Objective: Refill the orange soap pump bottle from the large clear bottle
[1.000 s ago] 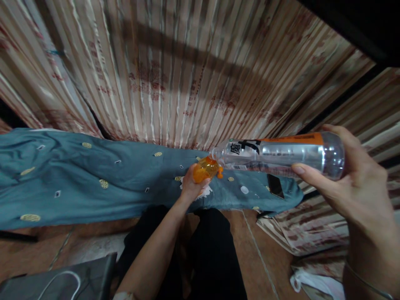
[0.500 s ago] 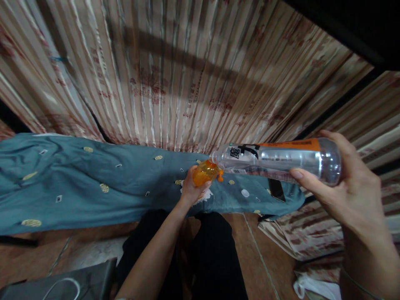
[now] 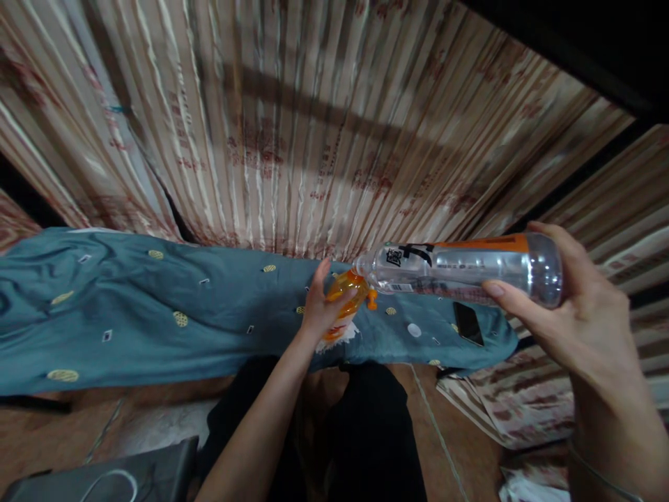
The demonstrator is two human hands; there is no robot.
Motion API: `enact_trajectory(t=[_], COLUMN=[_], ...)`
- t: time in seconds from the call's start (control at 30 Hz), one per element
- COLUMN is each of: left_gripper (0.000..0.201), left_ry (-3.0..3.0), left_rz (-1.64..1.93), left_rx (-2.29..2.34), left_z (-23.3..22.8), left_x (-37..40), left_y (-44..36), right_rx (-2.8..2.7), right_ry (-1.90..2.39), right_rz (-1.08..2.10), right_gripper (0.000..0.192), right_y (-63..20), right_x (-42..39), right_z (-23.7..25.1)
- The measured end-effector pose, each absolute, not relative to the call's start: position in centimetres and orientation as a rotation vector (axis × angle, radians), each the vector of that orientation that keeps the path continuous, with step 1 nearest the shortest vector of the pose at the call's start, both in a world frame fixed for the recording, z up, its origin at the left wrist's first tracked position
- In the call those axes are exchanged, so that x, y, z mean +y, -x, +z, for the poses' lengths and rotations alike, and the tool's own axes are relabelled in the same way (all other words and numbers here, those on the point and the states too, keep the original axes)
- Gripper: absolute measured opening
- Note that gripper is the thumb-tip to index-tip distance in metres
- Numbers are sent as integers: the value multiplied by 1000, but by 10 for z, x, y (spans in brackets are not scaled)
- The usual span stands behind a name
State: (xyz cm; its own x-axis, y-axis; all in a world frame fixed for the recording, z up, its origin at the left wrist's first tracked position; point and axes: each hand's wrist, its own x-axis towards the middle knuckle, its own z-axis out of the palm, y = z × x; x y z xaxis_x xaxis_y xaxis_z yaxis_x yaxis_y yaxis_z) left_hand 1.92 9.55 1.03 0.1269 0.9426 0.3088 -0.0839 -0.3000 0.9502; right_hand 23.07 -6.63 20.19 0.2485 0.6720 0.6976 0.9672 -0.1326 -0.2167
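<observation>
- The right hand [image 3: 580, 314] is gripping the base of a clear bottle [image 3: 460, 268], tipping it sideways.
- Its mouth is meeting the top of a small orange bottle [image 3: 345, 293].
- The left hand [image 3: 318, 307] is wrapping its fingers round that orange bottle, above the blue sheet [image 3: 157, 314].
- A phone [image 3: 467, 323] is lying on the sheet, near the clear bottle.

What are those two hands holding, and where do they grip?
The right hand grips the clear bottle at its base end, lying sideways. The left hand wraps the small orange container around its body.
</observation>
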Motion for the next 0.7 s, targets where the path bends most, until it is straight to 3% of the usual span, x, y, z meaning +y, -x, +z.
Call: enact_trajectory(t=[0.23, 0.43, 0.7], left_gripper=[77, 59, 48], left_ry=[-1916, -2010, -2057], left_rz=[1418, 1375, 1403], left_rx=[745, 742, 713], left_z=[58, 53, 49], left_x=[103, 114, 114], left_y=[-28, -39, -39], right_rx=[-1511, -1526, -1534], right_ry=[1883, 1835, 1871], right_rz=[-548, -624, -661], right_gripper=[74, 86, 84], right_y=[-232, -233, -234], right_x=[-65, -63, -78], right_z=[203, 202, 198])
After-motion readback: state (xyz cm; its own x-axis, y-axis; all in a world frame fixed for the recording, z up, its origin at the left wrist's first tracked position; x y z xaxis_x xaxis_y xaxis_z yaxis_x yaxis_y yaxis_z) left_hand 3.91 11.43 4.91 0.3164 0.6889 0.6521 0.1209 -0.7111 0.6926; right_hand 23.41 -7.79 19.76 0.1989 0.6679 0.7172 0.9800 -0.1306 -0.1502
